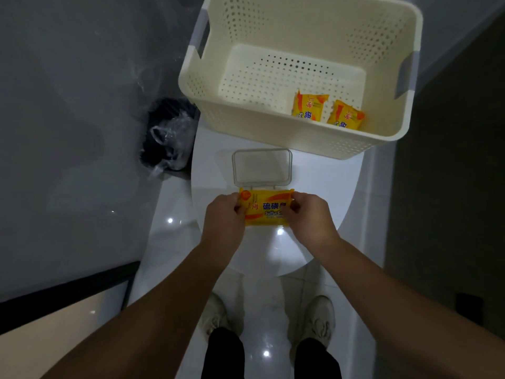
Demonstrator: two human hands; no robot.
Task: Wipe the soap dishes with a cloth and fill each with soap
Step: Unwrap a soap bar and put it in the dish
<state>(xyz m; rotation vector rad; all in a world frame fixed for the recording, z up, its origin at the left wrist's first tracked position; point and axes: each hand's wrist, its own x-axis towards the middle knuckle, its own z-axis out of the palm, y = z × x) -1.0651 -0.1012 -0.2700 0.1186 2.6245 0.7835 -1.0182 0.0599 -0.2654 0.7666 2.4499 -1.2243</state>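
Note:
A yellow wrapped soap bar point(266, 207) is held over the white toilet lid point(322, 212). My left hand point(224, 214) pinches its left end and my right hand point(308, 213) pinches its right end. Just beyond the bar, a clear plastic soap dish point(261, 167) sits open on the lid, its hinged edge toward me. Nothing shows inside it. Two more yellow wrapped soap bars point(308, 106) point(345, 116) lean against the near wall inside the cream perforated basket point(273, 132) at the back. No cloth is in view.
A black bin with a clear plastic liner point(170, 138) stands on the floor left of the toilet. Grey walls close in on both sides. My two feet in light shoes point(269, 318) stand on the glossy white floor in front of the toilet.

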